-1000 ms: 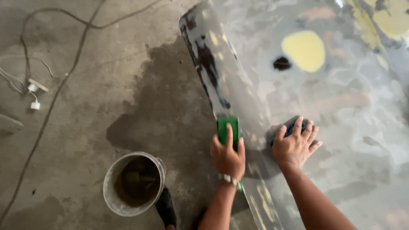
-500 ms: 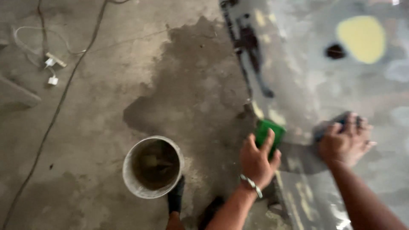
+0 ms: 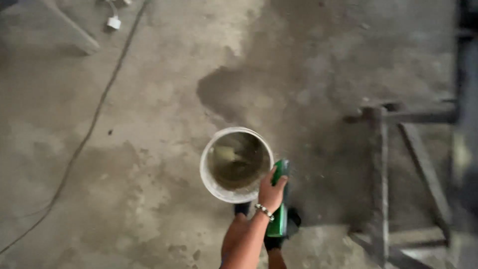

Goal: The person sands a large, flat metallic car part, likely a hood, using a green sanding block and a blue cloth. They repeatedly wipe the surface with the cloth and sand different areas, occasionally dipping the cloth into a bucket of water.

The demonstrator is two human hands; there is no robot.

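A green sanding block (image 3: 280,199) is clamped in the left hand (image 3: 271,192), the fingers curled over its upper end and the thumb wrapped around its side, so the grip is closed firmly on it. The block is held just beside the right rim of the white bucket (image 3: 209,182), its top end level with the rim and its lower end below the wrist. Its long axis runs nearly up and down in the view, tilted slightly, with the upper end pointing away from the person and toward the bucket's far side. A beaded bracelet (image 3: 264,211) is worn on the wrist below the hand. Murky water is seen inside the bucket. Right of the bucket a metal stand (image 3: 381,174) is set on the wet concrete floor (image 3: 149,149); left of the bucket a dark cable (image 3: 94,124) is laid across the floor. The right hand is not seen.
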